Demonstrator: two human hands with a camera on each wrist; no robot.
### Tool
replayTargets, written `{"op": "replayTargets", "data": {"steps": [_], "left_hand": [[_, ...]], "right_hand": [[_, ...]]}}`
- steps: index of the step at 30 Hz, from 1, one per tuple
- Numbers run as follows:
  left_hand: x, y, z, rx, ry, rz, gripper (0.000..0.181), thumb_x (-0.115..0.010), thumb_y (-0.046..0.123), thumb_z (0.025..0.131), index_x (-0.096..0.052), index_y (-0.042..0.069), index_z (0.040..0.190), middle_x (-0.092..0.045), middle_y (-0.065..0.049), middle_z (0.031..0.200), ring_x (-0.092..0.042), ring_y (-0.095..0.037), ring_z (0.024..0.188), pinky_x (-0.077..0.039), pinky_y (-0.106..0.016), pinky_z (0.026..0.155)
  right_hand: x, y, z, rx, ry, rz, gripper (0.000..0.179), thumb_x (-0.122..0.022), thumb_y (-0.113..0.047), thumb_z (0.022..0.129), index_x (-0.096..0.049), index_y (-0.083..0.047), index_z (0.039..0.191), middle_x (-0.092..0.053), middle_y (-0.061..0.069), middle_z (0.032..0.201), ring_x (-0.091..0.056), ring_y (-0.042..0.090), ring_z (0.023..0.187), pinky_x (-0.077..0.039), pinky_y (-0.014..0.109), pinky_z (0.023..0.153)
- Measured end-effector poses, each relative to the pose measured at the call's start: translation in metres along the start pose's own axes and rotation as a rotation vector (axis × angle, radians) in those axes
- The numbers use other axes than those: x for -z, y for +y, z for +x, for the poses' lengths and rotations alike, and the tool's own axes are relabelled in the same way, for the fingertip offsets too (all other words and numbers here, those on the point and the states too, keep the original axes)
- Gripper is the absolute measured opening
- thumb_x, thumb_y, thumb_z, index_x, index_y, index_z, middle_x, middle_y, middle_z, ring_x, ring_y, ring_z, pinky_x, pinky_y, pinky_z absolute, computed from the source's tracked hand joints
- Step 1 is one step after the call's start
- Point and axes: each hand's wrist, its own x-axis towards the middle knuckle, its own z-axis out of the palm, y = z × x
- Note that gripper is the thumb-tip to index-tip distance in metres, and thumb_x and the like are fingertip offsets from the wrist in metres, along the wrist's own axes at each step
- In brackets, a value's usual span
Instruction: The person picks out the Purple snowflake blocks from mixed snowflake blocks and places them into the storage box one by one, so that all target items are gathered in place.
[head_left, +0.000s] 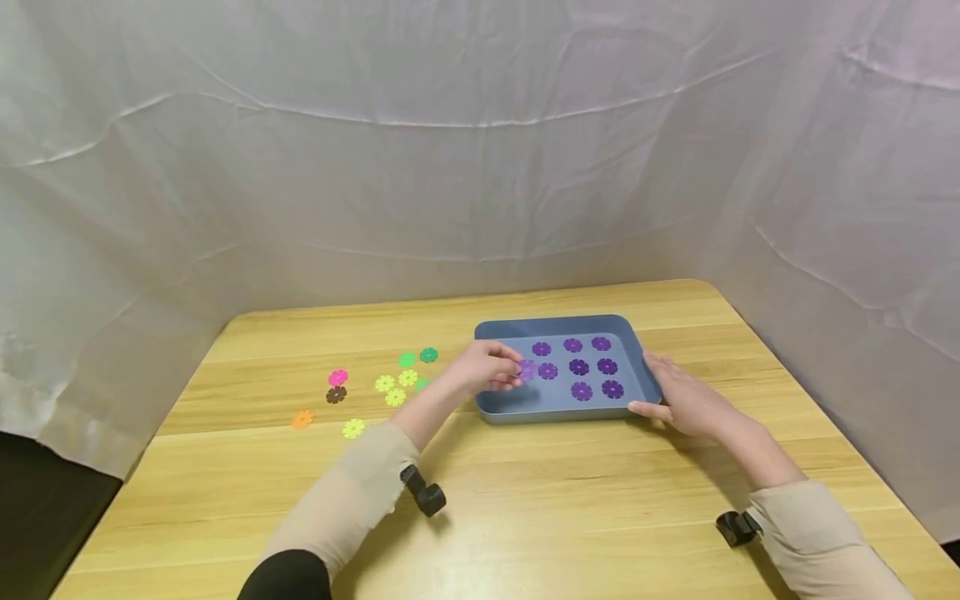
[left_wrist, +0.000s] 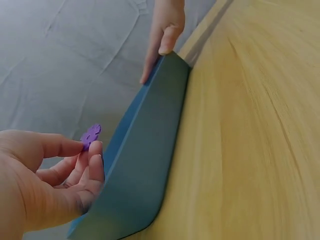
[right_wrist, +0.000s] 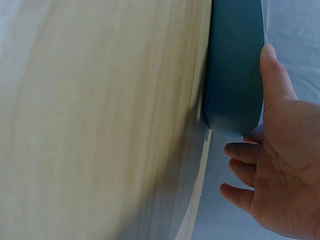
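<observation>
In the head view my left hand is over the left part of a blue-grey tray. Thumb and forefinger pinch a light purple flower-shaped disc, seen tilted in the left wrist view, where the disc is held above the rim. Several darker purple flower discs lie flat in loose rows on the tray floor. My right hand touches the tray's near right corner. In the right wrist view its straight thumb lies against the rim, and the other fingers are spread by the end wall.
Left of the tray, flower discs lie on the wooden table: a pink disc, a brown disc, an orange disc, several yellow discs and green ones. Pale cloth hangs behind the table.
</observation>
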Motion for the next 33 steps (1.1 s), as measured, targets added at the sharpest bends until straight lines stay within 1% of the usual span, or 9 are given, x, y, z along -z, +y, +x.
{"op": "replayTargets", "data": {"steps": [2,4,7,11,15,22,27,33], "left_hand": [[-0.005,-0.002,0.006,0.033,-0.004,-0.053,0.023,-0.059,-0.001,0.092,-0.062,-0.006,0.114,-0.066,-0.007,0.080,-0.067,-0.013,0.069,-0.058,-0.023,0.067],[-0.010,-0.005,0.011,0.062,-0.001,-0.087,0.025,-0.060,-0.002,0.091,-0.062,-0.007,0.115,-0.067,-0.007,0.079,-0.067,-0.013,0.068,-0.058,-0.022,0.066],[-0.017,-0.009,0.018,0.094,0.004,-0.123,0.026,-0.063,-0.002,0.090,-0.062,-0.008,0.115,-0.068,-0.009,0.078,-0.068,-0.014,0.067,-0.059,-0.024,0.067],[-0.026,-0.015,0.023,0.129,0.009,-0.151,0.024,-0.065,-0.004,0.088,-0.063,-0.009,0.111,-0.069,-0.010,0.078,-0.068,-0.016,0.066,-0.061,-0.029,0.070],[-0.032,-0.019,0.024,0.149,0.015,-0.139,0.021,-0.066,-0.006,0.085,-0.064,-0.010,0.106,-0.070,-0.013,0.078,-0.069,-0.017,0.064,-0.061,-0.031,0.070],[-0.036,-0.023,0.028,0.149,0.051,-0.103,0.017,-0.068,-0.009,0.083,-0.066,-0.010,0.099,-0.071,-0.017,0.079,-0.069,-0.016,0.060,-0.061,-0.030,0.065],[-0.038,-0.020,0.031,0.147,0.055,-0.080,0.015,-0.069,-0.008,0.083,-0.066,-0.009,0.098,-0.073,-0.021,0.085,-0.069,-0.016,0.060,-0.061,-0.031,0.066],[-0.036,-0.018,0.031,0.159,0.058,-0.049,0.011,-0.069,-0.006,0.084,-0.067,-0.006,0.094,-0.073,-0.019,0.085,-0.070,-0.017,0.061,-0.061,-0.032,0.067]], "right_hand": [[0.000,0.000,0.000,0.003,0.002,-0.001,0.099,-0.054,-0.059,0.092,-0.015,0.010,0.151,-0.018,0.032,0.156,-0.019,0.052,0.142,-0.019,0.062,0.116],[0.000,-0.001,0.000,0.003,0.004,0.001,0.099,-0.054,-0.059,0.092,-0.015,0.009,0.151,-0.018,0.032,0.156,-0.019,0.052,0.143,-0.019,0.062,0.117],[0.001,-0.003,0.000,0.011,0.011,0.003,0.099,-0.055,-0.059,0.091,-0.015,0.010,0.151,-0.019,0.032,0.156,-0.020,0.053,0.142,-0.020,0.062,0.116],[0.002,-0.004,-0.001,0.012,0.011,0.000,0.099,-0.055,-0.059,0.091,-0.016,0.010,0.150,-0.020,0.033,0.155,-0.021,0.053,0.141,-0.021,0.062,0.116],[0.001,-0.005,-0.001,0.004,0.005,-0.002,0.098,-0.055,-0.057,0.092,-0.015,0.010,0.150,-0.019,0.033,0.155,-0.020,0.053,0.142,-0.020,0.062,0.116],[0.002,-0.005,-0.001,0.000,-0.001,0.009,0.098,-0.056,-0.057,0.092,-0.015,0.010,0.151,-0.019,0.034,0.155,-0.020,0.053,0.142,-0.020,0.062,0.116],[0.004,-0.003,-0.002,-0.004,0.005,0.006,0.098,-0.056,-0.057,0.092,-0.015,0.010,0.150,-0.019,0.034,0.155,-0.020,0.054,0.141,-0.021,0.063,0.115],[0.002,-0.003,-0.001,0.010,0.009,0.005,0.098,-0.057,-0.056,0.092,-0.016,0.011,0.150,-0.019,0.034,0.155,-0.021,0.054,0.141,-0.020,0.062,0.116]]}}
